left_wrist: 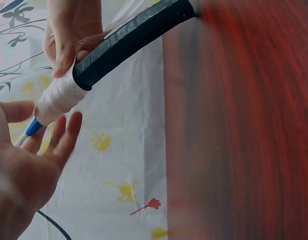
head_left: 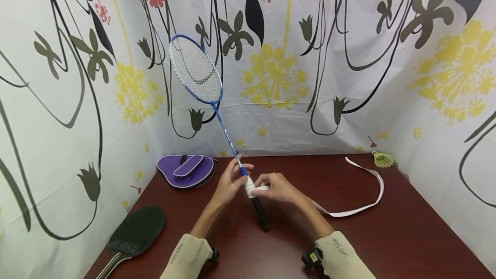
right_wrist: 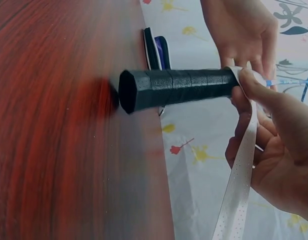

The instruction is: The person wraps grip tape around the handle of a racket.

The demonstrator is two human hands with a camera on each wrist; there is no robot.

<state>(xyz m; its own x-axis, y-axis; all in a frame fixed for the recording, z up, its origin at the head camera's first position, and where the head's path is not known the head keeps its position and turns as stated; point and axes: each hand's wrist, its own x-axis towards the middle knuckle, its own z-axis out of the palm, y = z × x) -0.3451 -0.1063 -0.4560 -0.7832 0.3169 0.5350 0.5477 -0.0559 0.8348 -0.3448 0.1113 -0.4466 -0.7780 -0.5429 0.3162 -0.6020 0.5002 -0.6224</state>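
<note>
A blue badminton racket [head_left: 196, 71] leans up and to the left above the table, its head uppermost. White perforated grip tape [left_wrist: 59, 97] covers the upper part of its handle; the lower part is black [right_wrist: 186, 86]. My left hand [head_left: 228, 184] holds the racket between thumb and fingers around the blue cone and the top of the wrap. My right hand [head_left: 280, 189] pinches the tape against the handle, at the lower edge of the wrapped part. From there the loose tape [right_wrist: 240, 182] hangs down past the right fingers in the right wrist view.
The tape's tail curls over the dark red table [head_left: 407, 227] on the right. A yellow shuttlecock [head_left: 382, 159] lies at the back right corner. Leftward are a purple paddle case [head_left: 166, 169] and a black table tennis paddle [head_left: 141, 227]. Flowered cloth [head_left: 271, 132] surrounds the table.
</note>
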